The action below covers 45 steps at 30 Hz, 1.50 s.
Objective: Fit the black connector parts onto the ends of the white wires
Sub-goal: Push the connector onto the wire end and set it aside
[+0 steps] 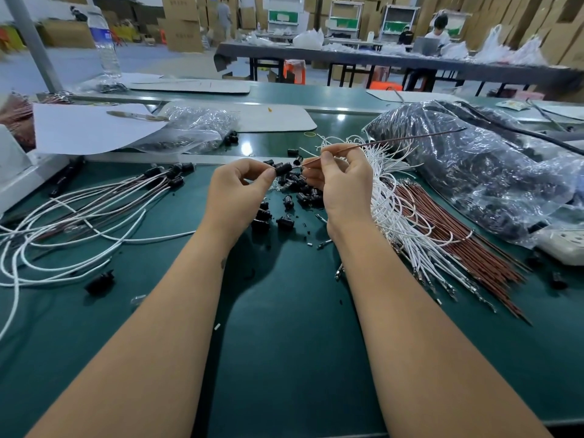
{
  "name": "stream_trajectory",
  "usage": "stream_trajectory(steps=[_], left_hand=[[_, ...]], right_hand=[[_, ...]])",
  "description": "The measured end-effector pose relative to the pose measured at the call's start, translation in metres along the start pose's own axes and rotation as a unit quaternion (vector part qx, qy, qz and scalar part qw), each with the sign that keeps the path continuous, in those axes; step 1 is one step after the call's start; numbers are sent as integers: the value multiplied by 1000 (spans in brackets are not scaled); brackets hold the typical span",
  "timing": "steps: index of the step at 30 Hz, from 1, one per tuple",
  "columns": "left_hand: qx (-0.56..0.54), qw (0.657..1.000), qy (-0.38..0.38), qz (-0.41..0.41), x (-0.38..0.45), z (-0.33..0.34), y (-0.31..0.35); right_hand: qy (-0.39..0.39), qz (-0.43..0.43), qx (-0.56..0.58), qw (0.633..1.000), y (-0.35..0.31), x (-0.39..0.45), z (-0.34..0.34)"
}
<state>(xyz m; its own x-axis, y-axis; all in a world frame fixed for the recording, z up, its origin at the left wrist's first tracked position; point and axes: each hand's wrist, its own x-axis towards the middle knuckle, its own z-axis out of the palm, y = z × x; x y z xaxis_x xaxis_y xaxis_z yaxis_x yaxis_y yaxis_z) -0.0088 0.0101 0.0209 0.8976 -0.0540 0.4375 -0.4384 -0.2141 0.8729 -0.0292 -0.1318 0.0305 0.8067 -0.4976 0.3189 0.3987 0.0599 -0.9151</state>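
My left hand [238, 188] pinches a small black connector [283, 168] above the green table. My right hand [341, 178] pinches a thin brown wire [395, 141] whose near end points at the connector's right opening; the wire stretches away up and to the right. Loose black connectors [286, 203] lie scattered under both hands. A bundle of white wires [388, 197] and brown wires [452, 235] lies to the right. Finished wires with black connectors [177, 175] on their ends fan out at the left.
A large clear bag of dark parts [493, 172] fills the right. A smaller clear bag [192, 131] and white paper sheets [88, 128] lie at the back left. A water bottle [104, 42] stands far left. A white socket strip [565, 245] is at the right edge.
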Motion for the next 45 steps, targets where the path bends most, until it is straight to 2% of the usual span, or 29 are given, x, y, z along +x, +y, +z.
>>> stream_trajectory(steps=[3,7,11,19,24,27,29,31,33,35,36,38,41,42,45], left_hand=[[-3,1000,-7,3,-1,1,1],[6,1000,-7,12,-1,2,2],[-23,1000,15,-5,1,0,2],[-47,999,4,-25,0,0,2],[-42,999,-16,-22,-1,3,7],[17,1000,-23,7,-2,4,9],[110,994,0,24,-1,2,7],[247,967,62,10,2,-6,1],[349,930,106,-45,3,-14,-4],[388,912,109,-78,3,-17,-6],[392,911,105,-69,2,-16,-7],[369,925,89,-3,1,-10,-5],[275,951,34,137,-2,1,4],[238,957,14,162,-4,4,7],[158,977,-7,145,-4,5,10]], right_hand=[[-6,-11,-18,1000,-2,0,-2],[-64,-6,-59,996,-4,-4,1],[-66,27,-76,995,-4,-3,0],[-130,115,-21,985,-5,-5,1],[-166,121,-32,978,-4,-7,6],[-155,118,-10,981,-4,-8,8],[-122,119,34,985,-5,-6,4],[-74,126,94,985,-7,-2,-4],[-42,132,139,981,-8,2,-11],[-38,132,140,980,-8,3,-12],[-46,132,126,982,-8,2,-11],[-74,130,91,985,-6,-1,-5],[-115,123,64,984,-3,-6,3],[-127,118,60,983,-3,-6,5],[-150,104,41,982,-2,-7,6]])
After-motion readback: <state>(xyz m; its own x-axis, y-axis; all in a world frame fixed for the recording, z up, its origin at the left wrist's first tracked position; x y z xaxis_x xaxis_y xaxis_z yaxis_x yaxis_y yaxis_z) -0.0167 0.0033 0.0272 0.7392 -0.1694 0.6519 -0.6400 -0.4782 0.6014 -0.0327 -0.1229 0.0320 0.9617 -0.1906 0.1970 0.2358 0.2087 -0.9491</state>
